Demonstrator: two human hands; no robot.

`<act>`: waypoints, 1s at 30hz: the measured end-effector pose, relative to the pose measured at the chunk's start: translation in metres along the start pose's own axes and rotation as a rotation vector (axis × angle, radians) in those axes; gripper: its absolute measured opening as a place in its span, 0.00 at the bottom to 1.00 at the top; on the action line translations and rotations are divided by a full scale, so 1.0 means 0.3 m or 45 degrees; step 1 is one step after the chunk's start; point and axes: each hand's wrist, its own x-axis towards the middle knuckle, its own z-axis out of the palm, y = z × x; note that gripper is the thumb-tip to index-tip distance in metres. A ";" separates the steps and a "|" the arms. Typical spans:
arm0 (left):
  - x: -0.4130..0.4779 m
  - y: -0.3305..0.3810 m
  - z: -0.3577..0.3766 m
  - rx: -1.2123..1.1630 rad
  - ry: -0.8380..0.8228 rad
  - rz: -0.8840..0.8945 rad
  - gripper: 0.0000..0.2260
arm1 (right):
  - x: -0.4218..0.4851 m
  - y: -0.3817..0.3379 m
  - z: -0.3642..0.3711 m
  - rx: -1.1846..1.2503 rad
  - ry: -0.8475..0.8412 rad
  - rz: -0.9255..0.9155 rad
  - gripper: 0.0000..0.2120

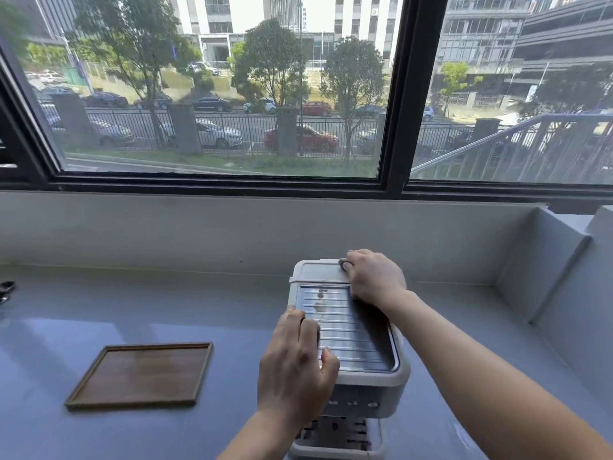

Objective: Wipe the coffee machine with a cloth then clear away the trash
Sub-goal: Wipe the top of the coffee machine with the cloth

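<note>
A white coffee machine [365,388] stands on the grey counter [199,303] and is seen from above, with a ribbed metal top plate [351,330]. My left hand [297,363] lies on the front left of the top, fingers curled over the machine's left edge and gripping it. My right hand [374,277] presses on the rear right corner of the top. Its fingers are closed over a small grey cloth [342,262], of which only a bit shows at the fingertips. The drip grid [335,434] shows below the machine's front.
A flat brown wooden tray [142,373] lies on the counter to the left of the machine. A dark object [6,288] sits at the far left edge. A low grey wall and window run behind, and a raised ledge [544,260] closes the right side.
</note>
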 end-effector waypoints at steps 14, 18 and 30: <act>-0.009 -0.022 0.013 -0.054 0.066 0.058 0.08 | 0.116 -0.004 0.008 0.016 -0.121 -0.078 0.12; -0.007 -0.023 0.017 -0.033 0.088 0.066 0.08 | 0.155 -0.164 0.063 0.137 -0.177 -0.287 0.17; -0.012 -0.025 0.012 -0.041 0.100 0.079 0.08 | 0.067 0.014 -0.032 0.329 -0.217 -0.503 0.15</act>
